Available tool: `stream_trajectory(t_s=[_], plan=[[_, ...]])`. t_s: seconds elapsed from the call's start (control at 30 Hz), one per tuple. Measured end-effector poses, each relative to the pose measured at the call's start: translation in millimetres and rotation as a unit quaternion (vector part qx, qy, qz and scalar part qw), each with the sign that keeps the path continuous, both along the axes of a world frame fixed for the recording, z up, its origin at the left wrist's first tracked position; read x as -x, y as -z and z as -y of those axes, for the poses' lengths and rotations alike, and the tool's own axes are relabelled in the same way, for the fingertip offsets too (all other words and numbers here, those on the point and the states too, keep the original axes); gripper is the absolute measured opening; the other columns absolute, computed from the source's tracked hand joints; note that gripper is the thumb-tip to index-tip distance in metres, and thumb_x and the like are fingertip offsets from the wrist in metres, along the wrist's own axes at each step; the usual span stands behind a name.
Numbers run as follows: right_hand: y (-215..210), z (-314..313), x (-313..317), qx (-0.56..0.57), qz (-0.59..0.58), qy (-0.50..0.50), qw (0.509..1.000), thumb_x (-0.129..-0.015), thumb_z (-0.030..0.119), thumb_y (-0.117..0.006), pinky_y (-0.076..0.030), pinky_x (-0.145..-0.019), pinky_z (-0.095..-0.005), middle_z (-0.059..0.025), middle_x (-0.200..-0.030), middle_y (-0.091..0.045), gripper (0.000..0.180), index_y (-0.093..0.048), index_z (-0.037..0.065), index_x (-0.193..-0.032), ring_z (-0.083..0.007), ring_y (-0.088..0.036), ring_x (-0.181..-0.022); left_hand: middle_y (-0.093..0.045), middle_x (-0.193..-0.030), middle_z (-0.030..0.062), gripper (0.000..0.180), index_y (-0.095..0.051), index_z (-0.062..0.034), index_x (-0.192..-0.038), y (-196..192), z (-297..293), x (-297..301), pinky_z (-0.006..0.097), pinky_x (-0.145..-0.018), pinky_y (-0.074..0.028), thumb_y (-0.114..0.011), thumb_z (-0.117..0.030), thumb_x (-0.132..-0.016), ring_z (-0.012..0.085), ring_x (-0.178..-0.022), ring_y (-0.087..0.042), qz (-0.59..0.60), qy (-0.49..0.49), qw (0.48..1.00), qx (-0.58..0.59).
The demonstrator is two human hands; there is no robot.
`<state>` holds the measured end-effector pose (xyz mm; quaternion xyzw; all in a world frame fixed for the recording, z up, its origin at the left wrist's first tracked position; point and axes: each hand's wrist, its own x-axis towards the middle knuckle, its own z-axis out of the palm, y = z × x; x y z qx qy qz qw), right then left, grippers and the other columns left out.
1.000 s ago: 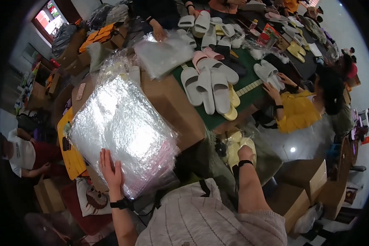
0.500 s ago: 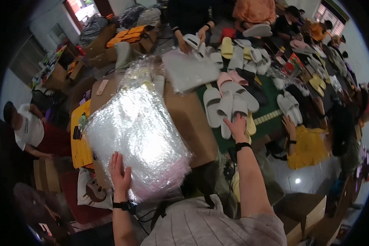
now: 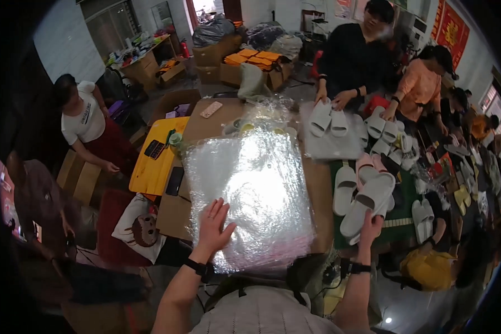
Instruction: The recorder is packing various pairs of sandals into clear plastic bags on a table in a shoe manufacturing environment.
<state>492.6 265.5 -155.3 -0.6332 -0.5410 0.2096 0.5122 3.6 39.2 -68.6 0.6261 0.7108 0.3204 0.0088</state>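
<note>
My left hand lies flat, fingers stretched out, on the near left part of a stack of shiny clear plastic bags. My right hand grips a white slide slipper by its near right edge. That slipper is tilted above other white slippers; whether a second one is held under it I cannot tell. Another white slipper lies just left of it, and pink slippers are partly hidden behind.
A co-worker across the table handles white slippers on a clear plastic sheet. Other people work with slippers along the right. A yellow box with a calculator, a dark phone and a cushion are at left.
My right hand, spread on the slippers before, has closed on a white one and lifted it. My left hand stays on the bags. The whole view has swung left.
</note>
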Motion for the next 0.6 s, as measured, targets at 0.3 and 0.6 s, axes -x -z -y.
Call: stream_trajectory(t_s=[0.3,0.6], plan=[[-222.0,131.9,169.2,0.113,-0.174,-0.231,0.951,-0.105,0.029,-0.049,-0.047,-0.076,-0.0316,-0.0059,-0.092,-0.066,0.037,-0.062,-0.006,-0.107,-0.0142,-0.059,-0.085,-0.045,-0.149,0.0234,0.059,-0.057,-0.0012,-0.134,7.4,6.1,9.0,0.052,-0.114,-0.030,-0.066,-0.038,-0.090,0.0411,-0.141,-0.037,0.056,0.009,0.998,0.015],[-134.6,145.9,323.6,0.048,0.305,-0.289,0.906,-0.091,0.048,-0.065,-0.050,-0.079,-0.0509,-0.0223,-0.091,-0.064,0.051,-0.064,-0.003,-0.095,-0.0430,-0.061,-0.089,-0.043,-0.149,0.0245,0.061,-0.054,0.0013,-0.135,17.6,5.1,13.4,0.053,-0.116,-0.027,-0.063,-0.033,-0.084,0.0442,-0.142,-0.033,0.045,0.038,0.998,0.004]])
